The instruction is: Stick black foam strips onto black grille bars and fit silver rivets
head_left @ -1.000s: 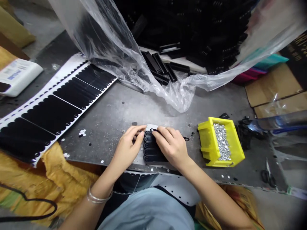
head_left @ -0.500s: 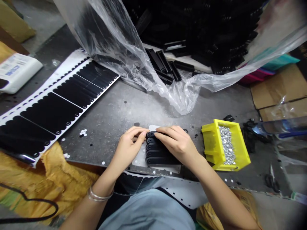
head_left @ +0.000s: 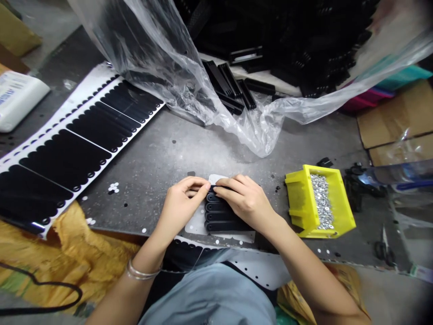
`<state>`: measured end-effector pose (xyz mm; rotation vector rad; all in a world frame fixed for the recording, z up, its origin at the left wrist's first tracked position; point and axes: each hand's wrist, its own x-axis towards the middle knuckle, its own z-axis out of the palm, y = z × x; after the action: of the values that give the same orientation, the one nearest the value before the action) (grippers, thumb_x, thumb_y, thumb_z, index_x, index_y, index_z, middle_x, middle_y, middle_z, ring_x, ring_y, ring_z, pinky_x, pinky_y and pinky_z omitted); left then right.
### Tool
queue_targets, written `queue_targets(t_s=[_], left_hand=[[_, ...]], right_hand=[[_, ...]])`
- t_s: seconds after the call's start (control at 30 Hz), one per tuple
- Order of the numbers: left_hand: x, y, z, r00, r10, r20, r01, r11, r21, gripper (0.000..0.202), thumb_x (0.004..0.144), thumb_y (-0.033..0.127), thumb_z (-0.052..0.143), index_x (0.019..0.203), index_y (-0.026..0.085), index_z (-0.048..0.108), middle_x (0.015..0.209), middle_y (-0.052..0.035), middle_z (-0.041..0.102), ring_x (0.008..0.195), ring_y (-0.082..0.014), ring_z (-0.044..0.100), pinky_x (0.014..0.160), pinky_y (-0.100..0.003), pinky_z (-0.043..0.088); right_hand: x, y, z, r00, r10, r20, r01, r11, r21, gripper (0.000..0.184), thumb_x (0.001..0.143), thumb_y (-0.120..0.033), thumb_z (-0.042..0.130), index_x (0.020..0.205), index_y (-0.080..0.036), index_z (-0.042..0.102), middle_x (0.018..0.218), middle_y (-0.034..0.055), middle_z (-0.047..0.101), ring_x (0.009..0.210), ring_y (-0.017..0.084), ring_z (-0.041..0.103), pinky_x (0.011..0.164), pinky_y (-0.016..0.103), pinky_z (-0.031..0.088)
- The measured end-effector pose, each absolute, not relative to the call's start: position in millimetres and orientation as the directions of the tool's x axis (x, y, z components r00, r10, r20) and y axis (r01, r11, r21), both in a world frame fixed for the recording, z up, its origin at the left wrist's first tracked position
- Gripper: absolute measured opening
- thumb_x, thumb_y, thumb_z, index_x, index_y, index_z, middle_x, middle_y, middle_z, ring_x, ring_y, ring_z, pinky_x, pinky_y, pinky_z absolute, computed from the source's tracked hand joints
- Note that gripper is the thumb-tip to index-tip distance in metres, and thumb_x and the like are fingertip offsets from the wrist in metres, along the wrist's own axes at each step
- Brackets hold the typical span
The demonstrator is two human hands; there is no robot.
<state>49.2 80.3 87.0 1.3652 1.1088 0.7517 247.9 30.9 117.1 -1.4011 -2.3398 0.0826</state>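
Several black bars (head_left: 223,216) with rounded ends lie side by side on a white sheet (head_left: 195,223) near the table's front edge. My left hand (head_left: 184,201) is closed in a pinch, thumb and forefinger meeting at the left end of the farthest bar. Whatever sits between those fingertips is hidden. Over the same bar bends my right hand (head_left: 245,198), its fingers curled on the bar's upper side close to the left fingertips. This hand covers the right part of the farther bars.
Right of my hands stands a yellow bin (head_left: 343,203) of small metal pieces (head_left: 322,201). Scissors (head_left: 384,248) lie beyond it. Black die-cut sheets (head_left: 84,144) cover the left side. Clear plastic film (head_left: 260,135) spreads at the back before a heap of black parts (head_left: 270,27).
My hands have closed in on the farthest bar and now hide most of its left end. The right fingertips have shifted slightly left. The whole view has tilted a little.
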Motion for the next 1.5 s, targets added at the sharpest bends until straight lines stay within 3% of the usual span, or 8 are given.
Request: queue_targets(t_s=[0.43, 0.67, 0.8, 0.93, 1.13, 1.27, 1.37, 1.5], left_hand=[[48.4, 82.4, 84.4, 0.343, 0.931, -0.128, 0.199, 0.061, 0.978, 0.016, 0.089, 0.035, 0.074, 0.088, 0.019, 0.075, 0.098, -0.0034, 0.077, 0.088, -0.0160, 0.072, 0.079, -0.025, 0.058], [48.8, 81.4, 85.1, 0.341, 0.933, -0.116, 0.198, 0.049, 0.979, 0.016, 0.089, 0.035, 0.075, 0.087, 0.019, 0.075, 0.097, -0.0029, 0.077, 0.088, -0.0155, 0.072, 0.080, -0.025, 0.057], [48.6, 81.3, 83.1, 0.341, 0.933, -0.119, 0.196, 0.053, 0.979, 0.020, 0.089, 0.038, 0.074, 0.088, 0.019, 0.074, 0.098, -0.0034, 0.077, 0.088, -0.0160, 0.072, 0.080, -0.026, 0.056], [47.6, 84.4, 80.2, 0.367, 0.921, -0.130, 0.207, 0.056, 0.977, 0.027, 0.090, 0.045, 0.072, 0.091, 0.018, 0.074, 0.092, -0.0037, 0.076, 0.082, -0.0176, 0.071, 0.078, -0.028, 0.057], [34.8, 93.3, 86.4, 0.362, 0.916, -0.170, 0.198, 0.103, 0.975, 0.051, 0.101, 0.057, 0.044, 0.115, 0.017, 0.072, 0.126, -0.0124, 0.073, 0.113, -0.0272, 0.070, 0.102, -0.041, 0.055], [32.9, 89.0, 102.7, 0.502, 0.865, 0.016, 0.327, -0.207, 0.922, 0.078, 0.096, 0.075, 0.043, 0.151, 0.020, 0.049, 0.156, -0.0171, 0.052, 0.143, -0.0351, 0.049, 0.123, -0.057, 0.032], [49.9, 71.5, 105.3, 0.755, 0.653, 0.060, 0.422, -0.555, 0.717, 0.126, 0.062, 0.082, 0.079, 0.161, 0.019, 0.033, 0.167, -0.0220, 0.033, 0.155, -0.0455, 0.026, 0.126, -0.064, 0.021], [84.7, 49.0, 93.6, 0.811, 0.581, 0.064, 0.479, -0.724, 0.497, 0.127, 0.057, 0.059, 0.092, 0.160, 0.010, 0.035, 0.151, -0.0274, 0.047, 0.143, -0.0461, 0.041, 0.122, -0.060, 0.029]], right_hand=[[308.1, 3.3, 114.7, 0.018, 0.982, 0.190, 0.637, 0.136, -0.759, 0.010, 0.098, -0.024, 0.067, 0.099, -0.023, 0.077, 0.092, 0.0024, 0.070, 0.080, 0.015, 0.066, 0.074, 0.030, 0.054], [311.4, 4.0, 116.9, -0.056, 0.978, 0.199, 0.681, 0.183, -0.708, 0.015, 0.101, -0.028, 0.063, 0.100, -0.024, 0.078, 0.095, 0.0047, 0.069, 0.085, 0.017, 0.067, 0.080, 0.034, 0.056], [300.5, -5.6, 116.0, 0.019, 0.963, 0.267, 0.873, 0.114, -0.474, 0.031, 0.104, -0.039, 0.057, 0.127, -0.026, 0.072, 0.139, 0.0138, 0.061, 0.113, 0.025, 0.066, 0.100, 0.047, 0.055], [241.1, -15.9, 109.5, -0.082, 0.993, 0.089, 0.928, 0.109, -0.355, 0.081, 0.102, -0.063, 0.045, 0.163, -0.012, 0.032, 0.166, 0.0192, 0.038, 0.157, 0.035, 0.030, 0.127, 0.061, 0.026], [164.6, 1.7, 106.0, -0.192, 0.980, 0.055, 0.848, 0.194, -0.492, 0.110, 0.093, -0.082, 0.042, 0.164, -0.001, 0.019, 0.173, 0.0202, 0.011, 0.164, 0.032, 0.004, 0.134, 0.050, 0.012], [206.3, -9.7, 117.9, -0.117, 0.975, 0.191, 0.600, 0.222, -0.768, 0.065, 0.110, -0.056, 0.024, 0.165, -0.022, 0.027, 0.169, 0.0066, 0.036, 0.157, 0.019, 0.033, 0.128, 0.043, 0.034], [253.3, -34.7, 110.7, 0.419, 0.868, 0.267, 0.543, -0.004, -0.839, 0.052, 0.112, -0.044, 0.023, 0.156, -0.027, 0.047, 0.160, 0.0058, 0.051, 0.150, 0.020, 0.045, 0.126, 0.049, 0.037], [290.7, -50.8, 79.7, 0.088, 0.984, 0.152, 0.790, 0.024, -0.613, 0.054, 0.107, -0.052, 0.036, 0.156, -0.032, 0.047, 0.165, 0.0044, 0.044, 0.157, 0.032, 0.034, 0.125, 0.065, 0.029]])
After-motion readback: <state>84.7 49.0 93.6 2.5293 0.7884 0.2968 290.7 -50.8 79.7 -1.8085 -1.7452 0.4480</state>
